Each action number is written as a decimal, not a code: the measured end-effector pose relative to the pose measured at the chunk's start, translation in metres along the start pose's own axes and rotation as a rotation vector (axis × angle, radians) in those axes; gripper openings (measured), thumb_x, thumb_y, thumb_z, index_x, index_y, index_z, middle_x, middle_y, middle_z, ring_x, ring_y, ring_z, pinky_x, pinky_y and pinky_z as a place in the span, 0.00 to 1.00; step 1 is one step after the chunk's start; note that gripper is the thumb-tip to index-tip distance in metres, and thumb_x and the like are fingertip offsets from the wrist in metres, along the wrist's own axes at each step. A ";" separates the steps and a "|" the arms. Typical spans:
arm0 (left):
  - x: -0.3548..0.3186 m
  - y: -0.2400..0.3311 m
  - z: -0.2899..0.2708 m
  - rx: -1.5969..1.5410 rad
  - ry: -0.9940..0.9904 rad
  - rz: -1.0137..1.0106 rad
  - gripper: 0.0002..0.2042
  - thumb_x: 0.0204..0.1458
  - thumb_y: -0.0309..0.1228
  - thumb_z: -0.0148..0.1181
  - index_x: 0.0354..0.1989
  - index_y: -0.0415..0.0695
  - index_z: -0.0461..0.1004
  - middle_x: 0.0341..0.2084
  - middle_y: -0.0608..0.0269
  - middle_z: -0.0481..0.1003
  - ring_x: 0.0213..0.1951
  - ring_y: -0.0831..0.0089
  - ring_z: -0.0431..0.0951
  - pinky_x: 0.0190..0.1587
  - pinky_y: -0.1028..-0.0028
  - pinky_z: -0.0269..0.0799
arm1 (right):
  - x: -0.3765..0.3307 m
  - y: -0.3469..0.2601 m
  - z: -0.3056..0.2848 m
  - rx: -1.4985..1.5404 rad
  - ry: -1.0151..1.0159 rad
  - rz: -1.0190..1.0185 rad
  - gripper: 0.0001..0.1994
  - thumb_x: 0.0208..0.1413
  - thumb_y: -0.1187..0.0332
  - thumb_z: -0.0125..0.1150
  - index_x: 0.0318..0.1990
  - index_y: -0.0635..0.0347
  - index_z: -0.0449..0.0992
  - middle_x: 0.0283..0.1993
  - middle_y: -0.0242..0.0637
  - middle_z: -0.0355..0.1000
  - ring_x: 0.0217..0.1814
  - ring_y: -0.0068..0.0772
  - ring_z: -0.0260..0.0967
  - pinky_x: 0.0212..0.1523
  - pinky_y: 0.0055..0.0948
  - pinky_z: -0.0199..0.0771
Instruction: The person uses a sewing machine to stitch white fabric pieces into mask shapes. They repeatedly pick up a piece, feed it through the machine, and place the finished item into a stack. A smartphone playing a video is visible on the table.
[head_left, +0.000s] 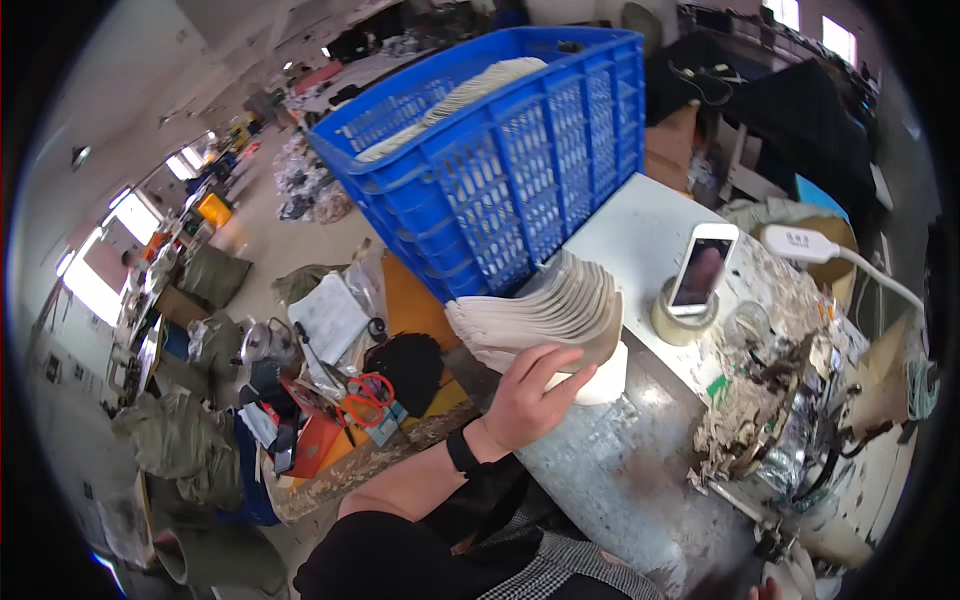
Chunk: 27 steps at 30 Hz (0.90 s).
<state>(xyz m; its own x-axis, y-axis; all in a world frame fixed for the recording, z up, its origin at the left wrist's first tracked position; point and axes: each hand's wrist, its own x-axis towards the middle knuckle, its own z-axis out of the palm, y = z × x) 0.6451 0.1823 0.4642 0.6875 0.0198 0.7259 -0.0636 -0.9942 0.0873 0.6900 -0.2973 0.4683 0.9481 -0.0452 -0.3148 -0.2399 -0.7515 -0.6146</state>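
Note:
A stack of thin, curved, off-white pieces [560,310] leans in a fanned row against the blue crate on the table. They look like insoles, but I cannot be sure of the kind. My left hand [530,395] touches the near end of this stack. Its fingers are stretched and somewhat apart over the nearest piece, while the thumb is hidden. Below the fingers a white flat piece [603,380] shows on the metal surface. Of my right hand [768,590] only blurred fingertips show at the lower edge, and whatever they touch is out of sight.
The blue plastic crate [500,170] holds more off-white pieces. A phone [703,270] leans on a roll of tape [683,315]. Glue-crusted machinery [790,420] stands right, near a white cabled plug [800,243]. Red-handled scissors [368,398] lie among clutter on the left.

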 end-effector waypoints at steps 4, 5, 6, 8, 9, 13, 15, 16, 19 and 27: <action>-0.008 0.002 0.006 -0.021 0.011 0.018 0.14 0.36 0.16 0.62 0.36 0.40 0.80 0.34 0.59 0.73 0.36 0.61 0.73 0.38 0.67 0.71 | -0.008 -0.033 0.011 0.276 -0.003 -0.136 0.16 0.56 0.75 0.60 0.52 0.67 0.74 0.45 0.47 0.73 0.42 0.31 0.73 0.42 0.26 0.74; -0.010 -0.002 0.008 -0.060 -0.016 0.025 0.18 0.35 0.17 0.59 0.39 0.39 0.79 0.36 0.60 0.73 0.38 0.62 0.73 0.39 0.67 0.72 | -0.006 -0.030 0.015 0.224 0.027 -0.182 0.19 0.52 0.76 0.62 0.53 0.67 0.72 0.43 0.43 0.74 0.42 0.29 0.72 0.45 0.26 0.72; -0.007 0.000 0.007 -0.056 -0.024 0.040 0.18 0.34 0.17 0.59 0.39 0.38 0.79 0.35 0.60 0.73 0.37 0.62 0.73 0.38 0.68 0.72 | 0.002 -0.026 0.021 0.200 0.029 -0.237 0.22 0.47 0.76 0.63 0.53 0.66 0.71 0.41 0.40 0.74 0.43 0.27 0.72 0.47 0.26 0.71; -0.007 0.002 0.007 -0.060 -0.053 0.037 0.17 0.35 0.17 0.60 0.39 0.38 0.79 0.35 0.60 0.74 0.37 0.62 0.74 0.39 0.68 0.72 | 0.007 -0.035 0.031 0.196 0.057 -0.290 0.21 0.46 0.78 0.63 0.52 0.68 0.72 0.39 0.40 0.75 0.42 0.28 0.73 0.45 0.25 0.71; -0.006 0.002 0.008 -0.063 -0.075 0.036 0.16 0.37 0.17 0.61 0.39 0.38 0.79 0.35 0.59 0.74 0.37 0.62 0.74 0.39 0.68 0.73 | 0.008 -0.040 0.034 0.236 0.068 -0.293 0.20 0.46 0.78 0.62 0.51 0.68 0.73 0.38 0.40 0.75 0.41 0.28 0.73 0.45 0.25 0.71; -0.003 0.005 0.011 -0.077 -0.153 -0.070 0.12 0.44 0.19 0.62 0.40 0.36 0.76 0.36 0.53 0.76 0.38 0.56 0.75 0.41 0.64 0.72 | 0.009 -0.061 0.046 0.215 0.088 -0.428 0.19 0.46 0.76 0.66 0.47 0.70 0.74 0.36 0.43 0.77 0.38 0.31 0.75 0.42 0.27 0.72; 0.002 0.004 0.014 -0.044 -0.199 -0.129 0.12 0.45 0.21 0.63 0.41 0.36 0.75 0.37 0.53 0.76 0.39 0.56 0.76 0.42 0.63 0.72 | 0.005 -0.072 0.050 0.181 0.048 -0.453 0.19 0.46 0.75 0.67 0.47 0.69 0.74 0.36 0.44 0.77 0.38 0.33 0.76 0.42 0.27 0.73; 0.007 0.003 0.014 -0.022 -0.233 -0.143 0.12 0.47 0.23 0.62 0.42 0.37 0.74 0.36 0.52 0.77 0.38 0.55 0.76 0.42 0.63 0.71 | 0.004 -0.077 0.053 0.184 0.023 -0.479 0.19 0.46 0.74 0.68 0.47 0.68 0.74 0.36 0.44 0.77 0.38 0.33 0.76 0.43 0.27 0.73; 0.008 -0.004 0.019 0.048 -0.257 -0.178 0.13 0.47 0.25 0.63 0.42 0.38 0.74 0.33 0.55 0.76 0.36 0.56 0.76 0.41 0.63 0.71 | 0.004 -0.082 0.061 0.187 -0.060 -0.532 0.19 0.46 0.72 0.69 0.47 0.65 0.75 0.38 0.43 0.77 0.39 0.35 0.76 0.42 0.29 0.74; 0.018 0.031 -0.005 -0.176 -0.082 -0.378 0.06 0.52 0.24 0.60 0.35 0.35 0.76 0.23 0.50 0.76 0.23 0.55 0.76 0.26 0.69 0.70 | 0.007 -0.115 0.063 0.317 -0.402 -0.777 0.25 0.46 0.66 0.71 0.53 0.59 0.74 0.50 0.45 0.74 0.51 0.42 0.73 0.52 0.32 0.72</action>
<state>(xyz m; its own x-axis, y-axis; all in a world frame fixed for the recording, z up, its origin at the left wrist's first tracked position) 0.6516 0.1528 0.4833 0.7407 0.3642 0.5646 0.0862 -0.8849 0.4578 0.7112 -0.1696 0.4909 0.7372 0.6712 0.0774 0.3301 -0.2579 -0.9080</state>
